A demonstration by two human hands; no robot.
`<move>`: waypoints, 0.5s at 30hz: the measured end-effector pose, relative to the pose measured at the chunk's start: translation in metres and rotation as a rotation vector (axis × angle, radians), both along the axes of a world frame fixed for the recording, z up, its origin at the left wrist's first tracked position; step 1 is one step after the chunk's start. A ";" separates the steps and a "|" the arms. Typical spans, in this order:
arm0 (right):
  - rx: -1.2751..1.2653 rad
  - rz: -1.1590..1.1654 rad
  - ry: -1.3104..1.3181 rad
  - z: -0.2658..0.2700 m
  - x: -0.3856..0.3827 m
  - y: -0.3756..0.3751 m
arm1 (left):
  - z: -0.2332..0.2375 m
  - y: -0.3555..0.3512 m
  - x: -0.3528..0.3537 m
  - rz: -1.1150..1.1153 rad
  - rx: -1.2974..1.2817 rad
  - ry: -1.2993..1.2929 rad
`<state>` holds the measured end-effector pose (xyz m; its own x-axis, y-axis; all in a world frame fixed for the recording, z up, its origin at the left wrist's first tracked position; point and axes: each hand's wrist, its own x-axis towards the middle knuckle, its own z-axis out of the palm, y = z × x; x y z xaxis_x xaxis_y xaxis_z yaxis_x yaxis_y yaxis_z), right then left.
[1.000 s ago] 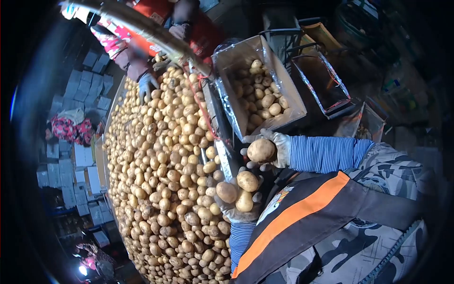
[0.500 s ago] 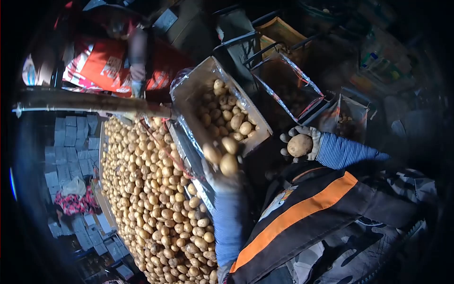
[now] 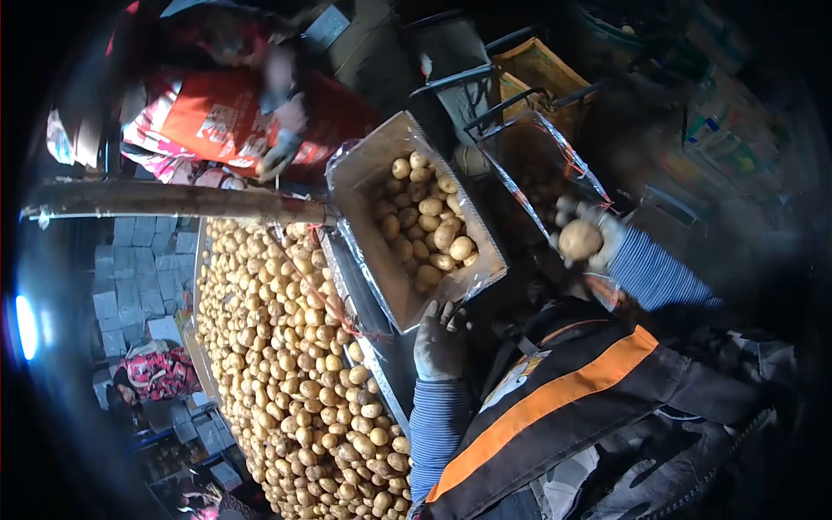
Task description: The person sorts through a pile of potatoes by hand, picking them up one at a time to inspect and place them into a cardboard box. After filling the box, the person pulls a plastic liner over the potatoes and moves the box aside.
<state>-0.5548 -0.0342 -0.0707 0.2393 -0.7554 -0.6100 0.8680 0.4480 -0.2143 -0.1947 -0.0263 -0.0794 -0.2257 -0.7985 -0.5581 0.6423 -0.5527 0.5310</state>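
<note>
A cardboard box (image 3: 364,178) lined with clear plastic holds several potatoes (image 3: 431,206). My left hand (image 3: 438,351), in a pale glove, is at the near corner of this box with its fingers stretched out and nothing in them. It seems to be by the rim; whether it touches cannot be made out. Farther right, my gloved right hand (image 3: 611,236) has its fingers around a single large potato (image 3: 580,241), over the edge of a dark, plastic-lined container (image 3: 539,208). A big heap of potatoes (image 3: 303,364) lies to the left of my left forearm.
A wooden pole (image 3: 173,201) runs across above the heap to the box. Another person in a red apron (image 3: 212,121) works beyond it, one gloved hand near the pole. A yellow-orange crate (image 3: 542,74) stands at the back; stacked pale boxes (image 3: 134,269) are at far left.
Potatoes that were at my left hand have dropped into the box, and that hand is now empty. My right hand has moved up and right with its potato. The view has shifted slightly.
</note>
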 end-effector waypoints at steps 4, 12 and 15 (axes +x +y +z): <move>-0.311 -0.208 0.795 -0.048 -0.053 -0.067 | 0.013 0.015 0.025 0.116 -0.056 -0.129; -0.196 0.075 0.956 -0.051 -0.002 -0.075 | 0.022 0.044 0.099 0.423 0.055 0.060; -0.683 0.110 1.522 -0.046 0.046 -0.099 | 0.036 0.044 0.110 0.391 0.006 -0.131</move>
<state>-0.5090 -0.1332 -0.1170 -0.1562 -0.9834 0.0919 -0.3283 -0.0361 -0.9439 -0.0844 0.0182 -0.0437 0.1672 -0.8065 -0.5671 0.7315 -0.2841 0.6198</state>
